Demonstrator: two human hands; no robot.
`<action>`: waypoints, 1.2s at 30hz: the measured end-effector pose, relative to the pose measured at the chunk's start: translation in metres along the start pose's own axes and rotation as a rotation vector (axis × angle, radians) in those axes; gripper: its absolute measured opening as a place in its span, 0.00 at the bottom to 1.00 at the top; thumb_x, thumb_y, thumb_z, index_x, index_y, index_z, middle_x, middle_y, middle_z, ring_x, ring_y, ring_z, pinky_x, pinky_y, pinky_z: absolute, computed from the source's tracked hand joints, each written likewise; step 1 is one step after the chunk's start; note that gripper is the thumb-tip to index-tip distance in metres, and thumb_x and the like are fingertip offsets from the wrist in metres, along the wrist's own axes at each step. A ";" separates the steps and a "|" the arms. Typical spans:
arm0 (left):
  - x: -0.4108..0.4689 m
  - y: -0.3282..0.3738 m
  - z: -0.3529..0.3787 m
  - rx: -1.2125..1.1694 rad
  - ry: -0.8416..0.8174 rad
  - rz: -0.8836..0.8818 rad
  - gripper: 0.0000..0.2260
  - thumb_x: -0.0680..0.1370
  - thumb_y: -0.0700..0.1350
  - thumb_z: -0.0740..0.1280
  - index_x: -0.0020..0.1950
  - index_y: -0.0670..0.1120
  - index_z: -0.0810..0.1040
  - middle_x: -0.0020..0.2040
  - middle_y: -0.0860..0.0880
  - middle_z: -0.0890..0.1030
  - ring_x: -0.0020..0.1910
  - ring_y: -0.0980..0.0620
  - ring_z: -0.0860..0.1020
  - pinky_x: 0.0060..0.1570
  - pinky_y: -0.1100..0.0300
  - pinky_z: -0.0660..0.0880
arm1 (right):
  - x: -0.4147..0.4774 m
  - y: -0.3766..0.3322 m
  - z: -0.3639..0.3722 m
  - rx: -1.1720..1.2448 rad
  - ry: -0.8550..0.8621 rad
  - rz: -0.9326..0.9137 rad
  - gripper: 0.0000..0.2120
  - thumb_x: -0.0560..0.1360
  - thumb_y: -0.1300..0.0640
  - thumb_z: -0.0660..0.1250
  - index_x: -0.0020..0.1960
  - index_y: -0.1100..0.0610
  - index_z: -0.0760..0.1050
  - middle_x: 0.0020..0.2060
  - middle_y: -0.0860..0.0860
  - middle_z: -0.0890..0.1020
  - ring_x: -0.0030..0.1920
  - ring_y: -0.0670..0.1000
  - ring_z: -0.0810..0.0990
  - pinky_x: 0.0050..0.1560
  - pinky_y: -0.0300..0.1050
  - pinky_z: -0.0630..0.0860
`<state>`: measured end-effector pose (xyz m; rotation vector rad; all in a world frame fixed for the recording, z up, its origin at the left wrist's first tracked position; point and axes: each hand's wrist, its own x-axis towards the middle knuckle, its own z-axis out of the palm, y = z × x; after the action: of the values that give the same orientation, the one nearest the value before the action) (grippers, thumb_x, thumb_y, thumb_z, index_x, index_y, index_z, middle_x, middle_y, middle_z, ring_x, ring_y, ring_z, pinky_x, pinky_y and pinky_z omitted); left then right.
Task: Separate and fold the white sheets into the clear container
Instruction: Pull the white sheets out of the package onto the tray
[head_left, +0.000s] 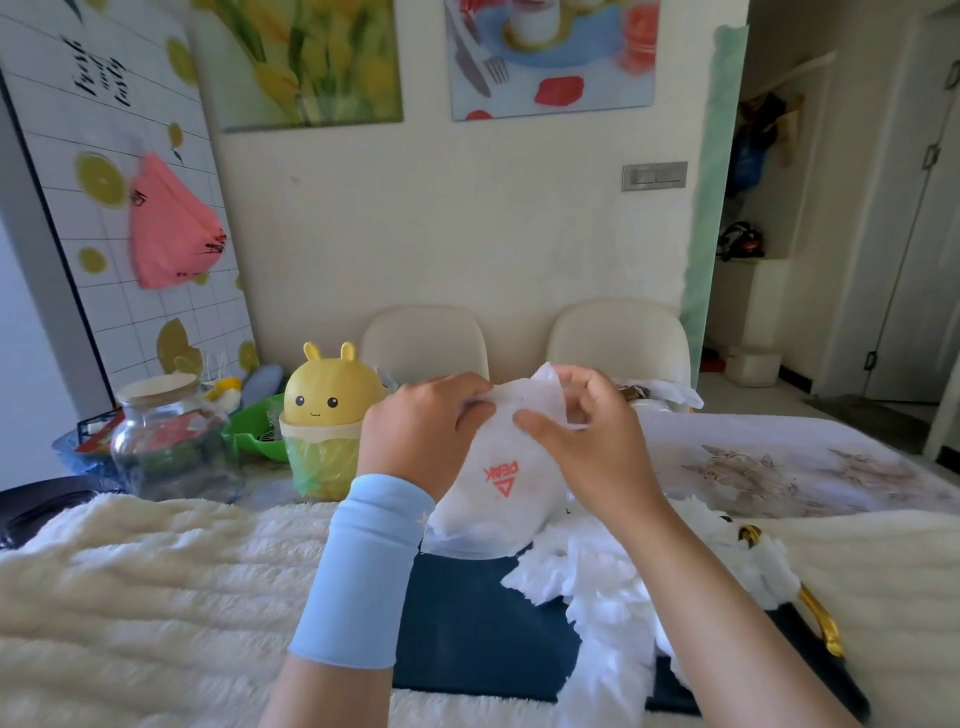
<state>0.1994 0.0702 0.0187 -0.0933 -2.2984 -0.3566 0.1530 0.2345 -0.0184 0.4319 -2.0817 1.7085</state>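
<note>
Pinching white sheet (491, 512) at top edge: left hand (422, 431), right hand (589, 452), seemingly midair.

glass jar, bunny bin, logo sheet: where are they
glass jar (171, 447), head view, clear belly
bunny bin (332, 395), head view, yellow domed lid
logo sheet (501, 480), head view, on the red print

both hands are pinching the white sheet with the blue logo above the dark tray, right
Nearly: the logo is red, not blue. The head view shows the left hand and right hand pinching the white sheet above the dark tray.
</note>
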 end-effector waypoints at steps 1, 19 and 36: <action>0.000 0.000 0.000 -0.021 0.030 -0.001 0.08 0.80 0.53 0.65 0.55 0.57 0.82 0.45 0.52 0.84 0.45 0.46 0.80 0.38 0.59 0.71 | -0.001 0.001 0.001 -0.059 -0.063 0.056 0.19 0.68 0.54 0.79 0.55 0.47 0.76 0.47 0.43 0.83 0.48 0.43 0.81 0.43 0.34 0.74; -0.029 -0.026 0.040 -0.476 -0.054 -0.232 0.14 0.76 0.49 0.71 0.61 0.58 0.79 0.59 0.56 0.73 0.52 0.57 0.72 0.53 0.68 0.68 | -0.003 0.012 -0.001 -0.182 0.055 -0.164 0.25 0.80 0.57 0.68 0.31 0.51 0.56 0.24 0.45 0.60 0.28 0.45 0.60 0.30 0.38 0.59; -0.023 -0.031 0.032 -0.378 0.131 -0.175 0.08 0.81 0.47 0.66 0.55 0.47 0.83 0.52 0.53 0.82 0.47 0.50 0.79 0.46 0.60 0.74 | -0.014 0.025 0.023 -0.588 0.005 -0.401 0.04 0.72 0.54 0.77 0.41 0.47 0.83 0.48 0.42 0.78 0.52 0.50 0.78 0.52 0.48 0.67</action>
<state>0.1870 0.0505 -0.0264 -0.0558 -2.0903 -0.8605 0.1505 0.2170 -0.0501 0.5967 -2.1805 0.8241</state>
